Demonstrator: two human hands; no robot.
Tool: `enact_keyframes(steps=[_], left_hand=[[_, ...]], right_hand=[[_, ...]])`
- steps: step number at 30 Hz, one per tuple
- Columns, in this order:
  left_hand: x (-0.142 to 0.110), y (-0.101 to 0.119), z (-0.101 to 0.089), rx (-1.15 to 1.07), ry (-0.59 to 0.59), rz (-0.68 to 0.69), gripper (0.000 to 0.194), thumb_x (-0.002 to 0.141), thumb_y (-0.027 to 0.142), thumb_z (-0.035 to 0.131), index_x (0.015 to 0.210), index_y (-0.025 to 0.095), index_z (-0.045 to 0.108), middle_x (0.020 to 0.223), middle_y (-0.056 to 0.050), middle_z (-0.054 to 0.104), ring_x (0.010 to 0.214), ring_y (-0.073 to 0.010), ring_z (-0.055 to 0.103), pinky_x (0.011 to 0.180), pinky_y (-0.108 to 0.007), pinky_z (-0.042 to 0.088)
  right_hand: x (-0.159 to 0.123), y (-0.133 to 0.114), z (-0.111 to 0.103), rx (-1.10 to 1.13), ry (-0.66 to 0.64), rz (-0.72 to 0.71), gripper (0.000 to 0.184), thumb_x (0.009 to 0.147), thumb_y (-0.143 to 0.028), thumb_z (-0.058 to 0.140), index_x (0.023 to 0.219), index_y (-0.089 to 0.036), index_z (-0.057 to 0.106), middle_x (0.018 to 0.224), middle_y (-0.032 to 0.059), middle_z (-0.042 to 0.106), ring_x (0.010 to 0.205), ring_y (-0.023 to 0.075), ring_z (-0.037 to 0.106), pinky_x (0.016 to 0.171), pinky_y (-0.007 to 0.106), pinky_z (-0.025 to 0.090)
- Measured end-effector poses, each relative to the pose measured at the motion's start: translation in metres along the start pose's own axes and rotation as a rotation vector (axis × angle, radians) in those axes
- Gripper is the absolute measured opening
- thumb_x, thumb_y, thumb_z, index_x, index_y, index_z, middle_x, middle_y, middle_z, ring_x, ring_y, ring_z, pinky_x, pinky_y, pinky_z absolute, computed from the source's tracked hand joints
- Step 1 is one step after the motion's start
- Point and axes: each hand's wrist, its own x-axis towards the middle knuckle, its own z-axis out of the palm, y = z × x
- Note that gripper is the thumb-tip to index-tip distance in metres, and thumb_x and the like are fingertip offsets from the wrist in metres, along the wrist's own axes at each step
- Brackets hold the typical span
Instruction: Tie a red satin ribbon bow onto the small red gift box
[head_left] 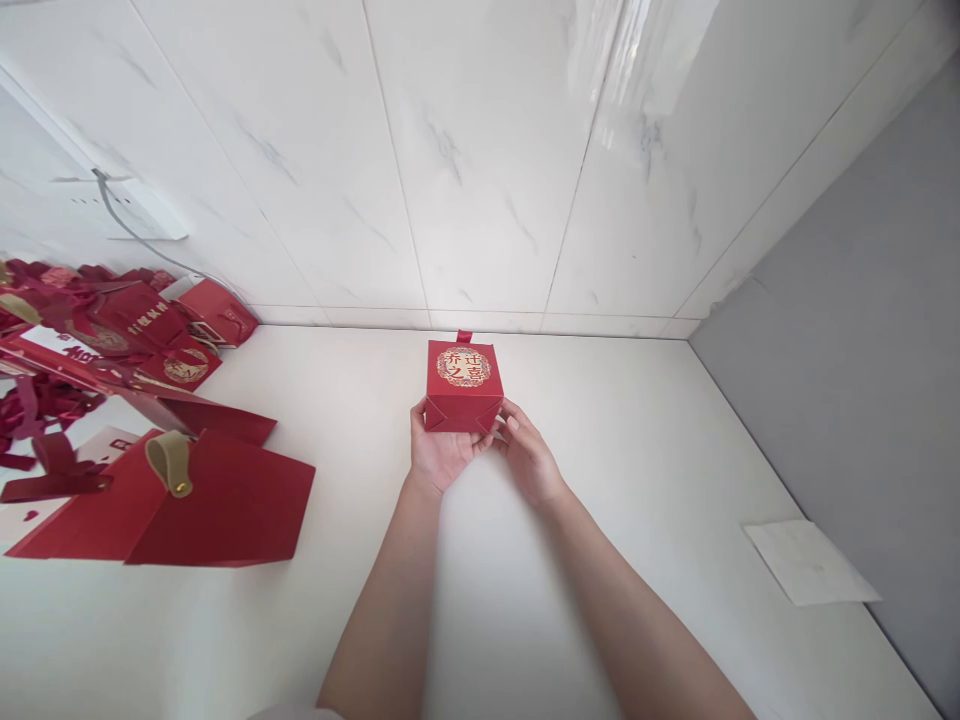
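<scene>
A small red gift box [460,385] with a round gold emblem on its top stands on the white table [645,440], near the far wall. A short red ribbon tab sticks out behind it. My left hand [439,452] cups the box's near left corner from below, palm up. My right hand [529,455] touches the near right corner with its fingertips. The box's folded near side faces me.
A large flat red box with a tan strap [169,495] lies at the left. Behind it is a heap of red boxes and ribbons [112,330]. A white sheet [810,562] lies at the table's right edge beside a grey wall. A cable runs along the marble wall.
</scene>
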Motion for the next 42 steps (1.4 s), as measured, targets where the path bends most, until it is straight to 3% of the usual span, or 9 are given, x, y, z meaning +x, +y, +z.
enact_keyframes(steps=[30,34,38,40,42], left_hand=[[-0.001,0.002,0.006,0.008,0.041,-0.008,0.070,0.079,0.065,0.049,0.121,0.010,0.061,0.110,-0.020,0.068,0.100,-0.0322,0.066,0.076,-0.039,0.055],[-0.003,0.003,0.012,-0.011,0.085,0.069,0.056,0.081,0.055,0.052,0.118,0.015,0.062,0.113,-0.016,0.068,0.098,-0.0305,0.066,0.077,-0.040,0.055],[-0.002,0.001,0.010,-0.043,0.234,0.179,0.027,0.079,0.038,0.056,0.091,0.016,0.067,0.092,-0.009,0.071,0.085,-0.0261,0.068,0.075,-0.038,0.054],[0.000,0.000,0.006,-0.035,0.232,0.222,0.020,0.077,0.031,0.055,0.086,0.016,0.066,0.085,-0.006,0.070,0.080,-0.0237,0.068,0.075,-0.036,0.054],[0.002,0.001,0.002,0.002,0.184,0.276,0.025,0.076,0.026,0.055,0.096,0.018,0.068,0.092,-0.005,0.071,0.082,-0.0216,0.068,0.077,-0.034,0.053]], right_hand=[[-0.001,-0.001,0.000,-0.007,0.003,0.019,0.042,0.090,-0.048,0.055,0.129,-0.033,0.058,0.136,0.0008,0.056,0.121,0.0258,0.053,0.098,0.041,0.047],[-0.001,-0.001,0.000,-0.012,0.020,-0.009,0.044,0.093,-0.056,0.045,0.128,-0.033,0.058,0.140,0.0003,0.054,0.130,0.0272,0.047,0.102,0.044,0.043],[-0.002,-0.002,0.001,-0.011,0.065,-0.047,0.049,0.096,-0.060,0.035,0.126,-0.031,0.060,0.138,0.0010,0.056,0.132,0.0272,0.045,0.110,0.045,0.036],[-0.003,-0.004,0.002,0.006,0.071,-0.044,0.046,0.096,-0.057,0.038,0.127,-0.030,0.059,0.136,0.0019,0.057,0.130,0.0277,0.048,0.109,0.045,0.037],[-0.003,-0.006,0.003,-0.002,0.068,-0.028,0.044,0.095,-0.054,0.045,0.130,-0.030,0.056,0.137,0.0024,0.057,0.128,0.0282,0.049,0.106,0.045,0.041]])
